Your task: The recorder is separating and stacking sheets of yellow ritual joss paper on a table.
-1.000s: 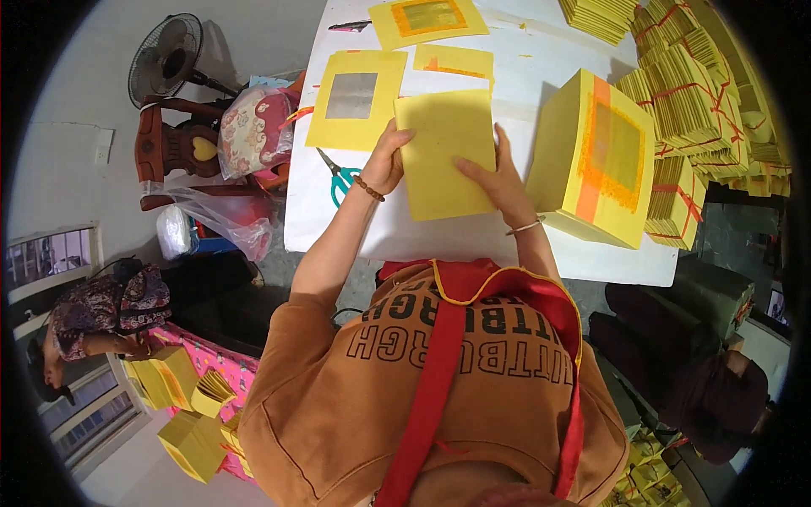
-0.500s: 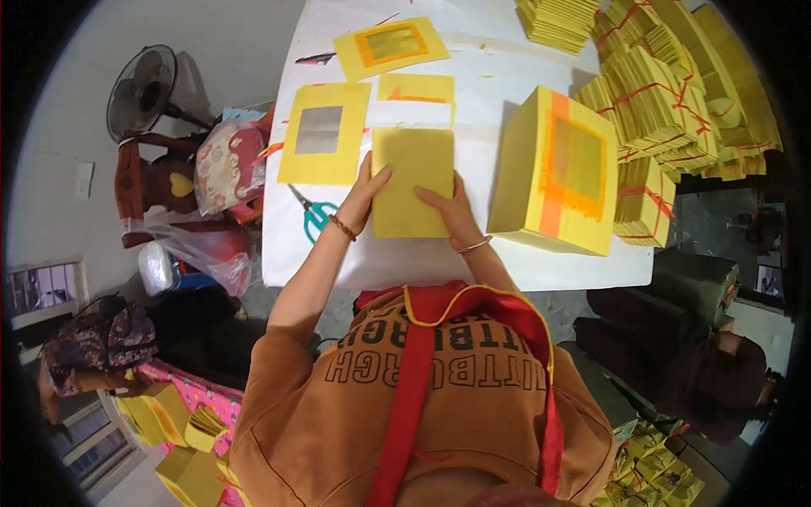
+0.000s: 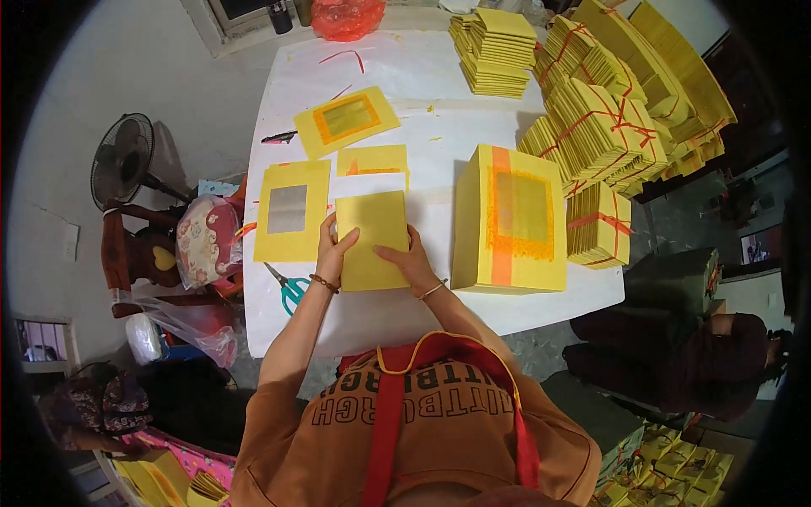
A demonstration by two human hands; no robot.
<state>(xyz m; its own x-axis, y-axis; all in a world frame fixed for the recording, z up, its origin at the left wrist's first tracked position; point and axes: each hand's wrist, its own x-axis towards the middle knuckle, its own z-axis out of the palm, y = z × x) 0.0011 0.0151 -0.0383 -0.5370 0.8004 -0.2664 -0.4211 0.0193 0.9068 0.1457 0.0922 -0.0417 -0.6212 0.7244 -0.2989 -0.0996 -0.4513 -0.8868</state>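
Note:
My left hand grips the left edge of a plain yellow paper stack, its thumb lying on top. On the opposite edge my right hand holds the same stack, thumb also on its face; the fingers underneath are hidden. Left of the stack lies a yellow sheet with a silver rectangle. Scissors with teal handles rest near my left wrist. Just beyond the stack is another yellow sheet with orange marking, partly covered by a white strip.
A tall block of yellow paper with an orange band stands to the right. Red-tied yellow bundles are piled behind it. Farther back lie a gold-centred sheet and a dark-handled cutter. A fan stands left of the white table.
The view has tilted, so the table's far end and a red plastic bag now show. Both hands keep their hold on the yellow paper stack.

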